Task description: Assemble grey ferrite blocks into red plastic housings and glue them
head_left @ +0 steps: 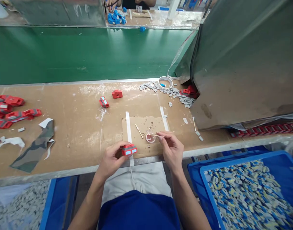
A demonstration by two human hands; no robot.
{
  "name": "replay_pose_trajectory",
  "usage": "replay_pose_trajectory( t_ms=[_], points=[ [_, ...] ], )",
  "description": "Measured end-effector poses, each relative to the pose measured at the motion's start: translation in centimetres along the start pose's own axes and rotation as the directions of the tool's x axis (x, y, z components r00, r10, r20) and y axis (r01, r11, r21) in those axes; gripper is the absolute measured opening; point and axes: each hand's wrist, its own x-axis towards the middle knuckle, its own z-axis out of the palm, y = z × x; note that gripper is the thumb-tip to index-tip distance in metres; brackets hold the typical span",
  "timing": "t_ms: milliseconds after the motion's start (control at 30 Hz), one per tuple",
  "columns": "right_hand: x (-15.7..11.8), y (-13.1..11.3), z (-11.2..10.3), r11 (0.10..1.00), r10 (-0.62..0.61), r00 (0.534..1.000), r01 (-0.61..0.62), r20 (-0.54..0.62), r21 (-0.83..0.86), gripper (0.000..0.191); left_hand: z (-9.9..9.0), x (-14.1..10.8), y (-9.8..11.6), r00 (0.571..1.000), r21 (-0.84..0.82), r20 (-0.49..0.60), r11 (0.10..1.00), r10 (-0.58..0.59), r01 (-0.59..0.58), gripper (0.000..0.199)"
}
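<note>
1. The person's left hand (114, 157) is closed around the near end of its grip on a red toy car (129, 150), thumb and fingers pinching one end, above the front part of the desk (81, 127).
2. The right hand (171, 148) pinches a thin stick (155, 135) between thumb and fingertips; its far end reaches over a small round dish (150, 142).
3. The dish sits on a cardboard sheet (158, 123) with white tape strips (128, 126) along its sides; a second stick (139, 131) lies just beside it.
4. Farther out are two more red cars (104, 102) (117, 94), scattered grey pieces (187, 101) and a tape roll (165, 77).
5. A likely risk is the light-looking dish tipping or sliding if the stick presses its rim. An overloaded stick could drip on the cardboard or smear the car; a loose pinch could let the car slip off the desk's edge.
6. The left fingers cover part of the held car. Whether the stick touches the dish's contents, and what they are, cannot be told. A large grey housing (242, 64) partly hides other red cars (189, 92), and a co-worker (137, 2) is cut off at the top.
</note>
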Motion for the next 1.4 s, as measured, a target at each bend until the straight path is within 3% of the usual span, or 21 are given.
replay_pose_trajectory(
  t_ms=[100,233,333,433,633,1233,1400],
  points=[
    [-0.3,0.1,-0.3,0.98,0.184,0.982,-0.181,-0.035,0.08,0.023,0.0,-0.1,-0.1,1.0,-0.005,0.003,1.0,-0.006,0.006,0.023],
    [-0.5,-0.4,-0.7,0.958,0.242,0.969,-0.231,-0.045,0.171,0.028,0.1,-0.1,-0.3,1.0,-0.036,-0.002,0.999,-0.001,0.001,0.022],
    [-1.2,-1.7,-0.4,0.964,0.191,0.982,-0.189,0.005,0.19,0.017,0.2,-0.1,-0.4,1.0,-0.055,0.002,0.998,0.0,0.0,0.02],
    [-2.2,-3.4,0.5,0.987,0.059,0.994,-0.072,0.094,0.145,0.002,0.3,0.0,-0.3,1.0,-0.058,0.006,0.998,-0.011,0.011,0.02],
    [-2.6,-5.0,2.4,0.981,-0.192,0.958,0.19,0.211,0.028,0.012,0.2,-0.1,-0.2,1.0,-0.021,0.023,1.0,-0.013,0.013,0.02],
    [-2.3,-5.2,3.3,0.949,-0.268,0.922,0.303,0.279,-0.088,0.009,0.3,-0.4,-0.7,0.999,-0.011,0.039,1.0,0.006,-0.005,0.021],
    [-2.4,-5.0,3.4,0.969,-0.216,0.938,0.24,0.271,-0.062,0.008,0.3,-0.3,-0.3,0.999,-0.003,0.045,1.0,0.003,-0.003,0.018]
  ],
)
